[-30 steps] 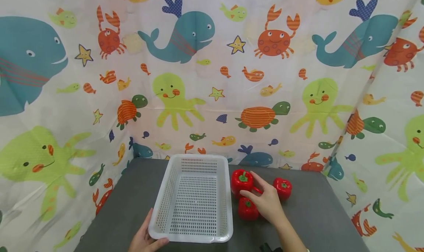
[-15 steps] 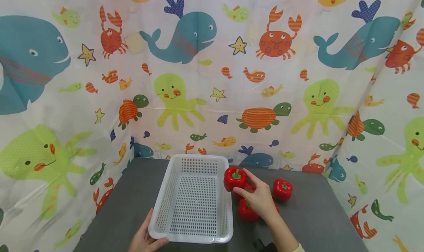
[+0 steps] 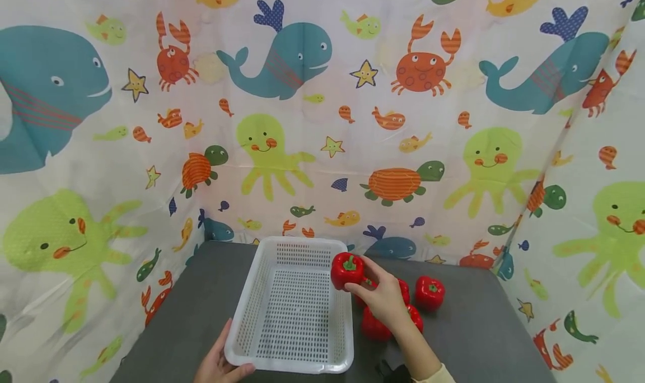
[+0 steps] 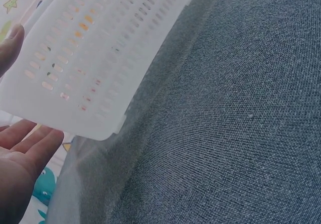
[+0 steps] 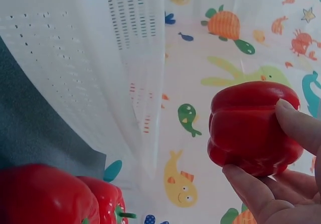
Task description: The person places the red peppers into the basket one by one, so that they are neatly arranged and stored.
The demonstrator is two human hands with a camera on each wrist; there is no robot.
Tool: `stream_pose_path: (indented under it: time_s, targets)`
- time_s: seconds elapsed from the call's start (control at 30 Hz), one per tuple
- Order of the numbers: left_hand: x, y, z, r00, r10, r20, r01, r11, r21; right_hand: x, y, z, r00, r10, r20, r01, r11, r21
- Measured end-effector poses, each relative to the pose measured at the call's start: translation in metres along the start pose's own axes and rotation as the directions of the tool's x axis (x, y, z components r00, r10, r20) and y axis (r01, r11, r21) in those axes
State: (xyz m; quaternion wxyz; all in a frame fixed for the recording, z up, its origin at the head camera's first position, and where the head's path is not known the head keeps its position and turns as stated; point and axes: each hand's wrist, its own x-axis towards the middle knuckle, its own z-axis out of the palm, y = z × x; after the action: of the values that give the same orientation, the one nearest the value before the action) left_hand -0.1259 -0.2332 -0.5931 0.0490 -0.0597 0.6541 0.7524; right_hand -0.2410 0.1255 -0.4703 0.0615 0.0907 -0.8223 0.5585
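Note:
A glossy red bell pepper (image 3: 347, 270) with a green stem is held over the white plastic basket's right rim by my right hand (image 3: 382, 296). In the right wrist view, the thumb and fingers grip this pepper (image 5: 253, 128) from opposite sides. My left hand (image 3: 221, 360) rests at the near left corner of the perforated basket (image 3: 289, 366). In the left wrist view its fingers (image 4: 37, 146) lie fairly straight against the basket's corner, thumb apart from them. Several more red bell peppers (image 3: 375, 324) sit right of the basket, some partly hidden by my right hand.
One red pepper (image 3: 430, 292) stands apart at the far right of the group. Everything is on a dark grey tabletop (image 3: 478, 327). A curtain (image 3: 322, 164) printed with sea animals encloses the back and sides. A black object (image 3: 393, 372) is at my right forearm.
My right hand has carried the held pepper leftward from among the other peppers to the basket's right rim. The left hand and basket have stayed in place.

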Motion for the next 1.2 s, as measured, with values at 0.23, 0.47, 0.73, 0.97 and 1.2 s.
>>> stream_pose_path:
  time_s: [0.23,0.47,0.73,0.97,1.2]
  targets:
    - [0.000,0.007,0.000,0.992,-0.024,0.122,0.039,0.992,-0.123,0.009,0.000,0.008,1.000,-0.011,0.009,0.010,0.999,0.041]
    - [0.001,0.008,0.004,0.989,-0.025,0.144,0.051,0.983,-0.178,0.021,0.002,0.016,1.000,-0.018,0.022,0.016,0.998,0.062]
    - [-0.001,0.012,0.012,0.996,-0.028,0.081,0.038,0.991,-0.128,0.029,0.002,0.025,0.999,-0.006,0.050,-0.001,0.992,0.128]
    - [-0.005,0.013,0.006,0.997,-0.046,0.064,0.052,0.994,-0.093,0.029,-0.004,0.040,0.996,-0.044,0.078,0.032,0.988,0.149]
    - [-0.006,0.008,-0.002,0.996,-0.035,0.080,0.044,0.993,-0.107,0.030,-0.014,0.056,0.995,-0.056,0.082,0.046,0.993,0.110]
